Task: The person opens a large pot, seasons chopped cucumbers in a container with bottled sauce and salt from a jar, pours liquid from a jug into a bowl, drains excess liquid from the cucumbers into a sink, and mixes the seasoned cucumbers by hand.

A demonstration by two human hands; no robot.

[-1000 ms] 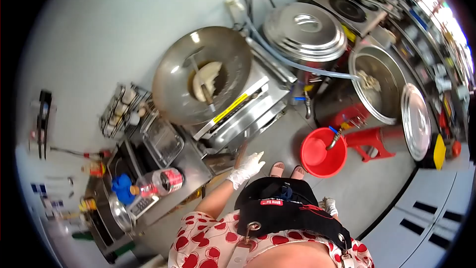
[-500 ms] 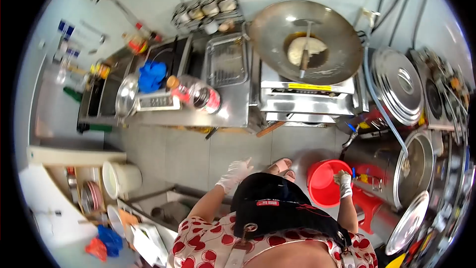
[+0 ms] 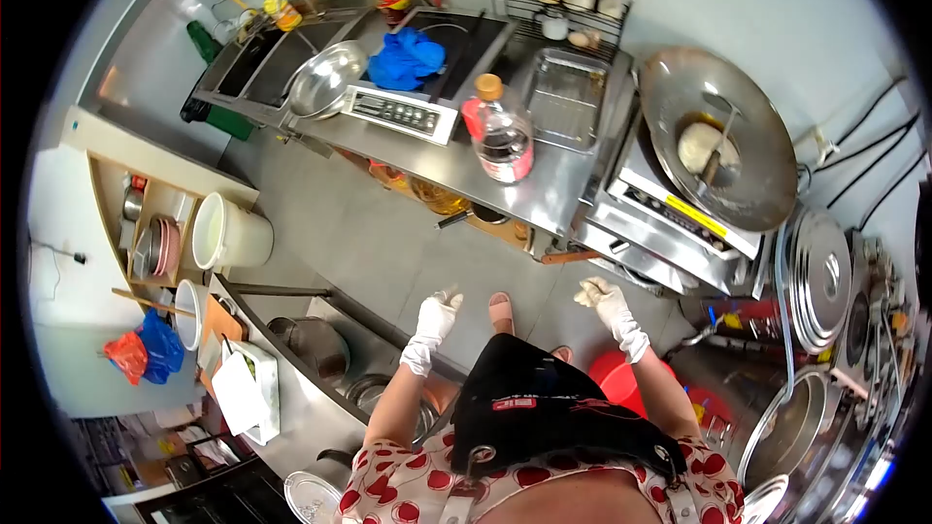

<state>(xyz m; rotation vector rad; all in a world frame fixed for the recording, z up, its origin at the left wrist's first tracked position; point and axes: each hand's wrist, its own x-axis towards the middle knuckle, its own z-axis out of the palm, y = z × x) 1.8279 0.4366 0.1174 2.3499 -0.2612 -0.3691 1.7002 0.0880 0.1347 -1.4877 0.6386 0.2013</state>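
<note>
Both of my hands wear white gloves and hang over the grey floor, apart from each other. My left hand [image 3: 440, 314] is closed, its fingers curled, and I see nothing in it. My right hand [image 3: 604, 299] is also closed with fingers curled, above the red bucket [image 3: 621, 380] and near the stove front. At the right, a large wok [image 3: 769, 126] holds dark liquid, a pale mass [image 3: 696, 147] and a ladle resting across it.
The steel counter [image 3: 553, 196] bears a large bottle [image 3: 503, 141], a wire-racked tray [image 3: 568, 97], an induction cooker, a blue cloth [image 3: 406, 58] and a metal bowl [image 3: 327, 81]. Steel pots stand at right. A white bucket [image 3: 233, 231] and a lower left counter [image 3: 320, 408] flank the floor.
The view has swung left, so the wok now lies farther right. My right hand has risen from beside the red bucket to the front of my body, and my left hand's fingers have curled.
</note>
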